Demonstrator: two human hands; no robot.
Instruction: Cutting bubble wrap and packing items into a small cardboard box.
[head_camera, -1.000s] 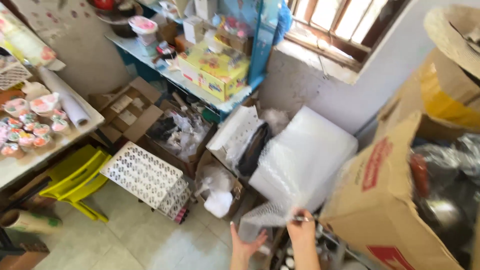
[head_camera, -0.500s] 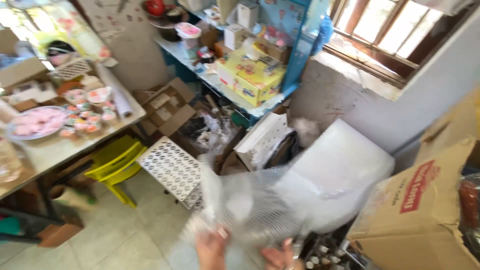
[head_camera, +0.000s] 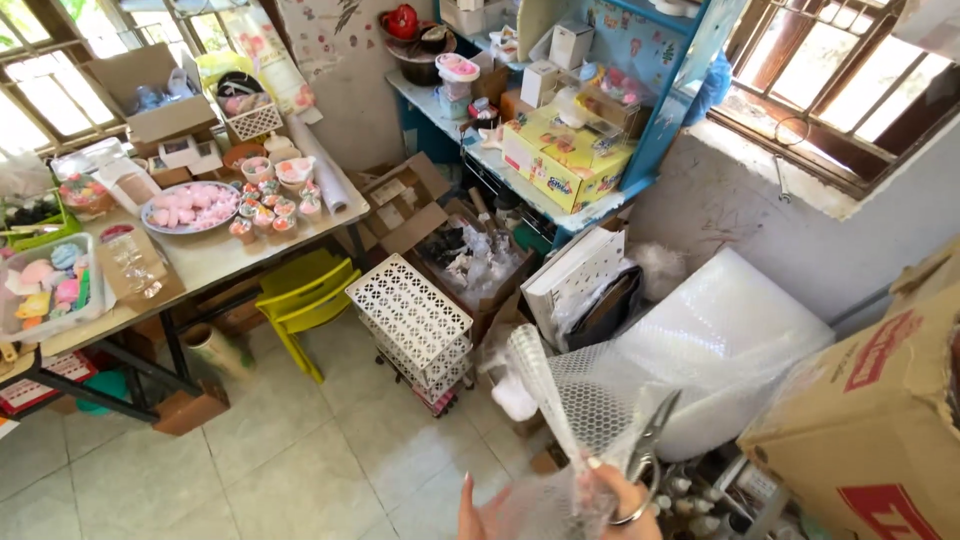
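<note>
At the bottom edge of my view, my right hand (head_camera: 622, 500) has its fingers threaded through the handles of a pair of scissors (head_camera: 648, 450), curled closed on them while also pinching a gathered edge of the bubble wrap sheet (head_camera: 585, 395); the blades point up and away from my knuckles and look closed or nearly so. Just to the left of that, my left hand (head_camera: 483, 512) shows only an upright finger and part of the palm, fingers loosely spread against the lower edge of the same sheet, not gripping hard. The sheet rises from my fingers and trails back to the big bubble wrap roll (head_camera: 720, 345) beyond and to the right. To cut this well, I judge I should pull the sheet taut between both hands, free the pinched edge from the scissor hand, and open the blades square to the wrap so the cut runs straight rather than snagging bubbles. Farther out past my left fingers stands a white lattice basket (head_camera: 410, 320), then a yellow plastic chair (head_camera: 305, 295), and farthest, a table (head_camera: 220, 260) crowded with small pink items.
</note>
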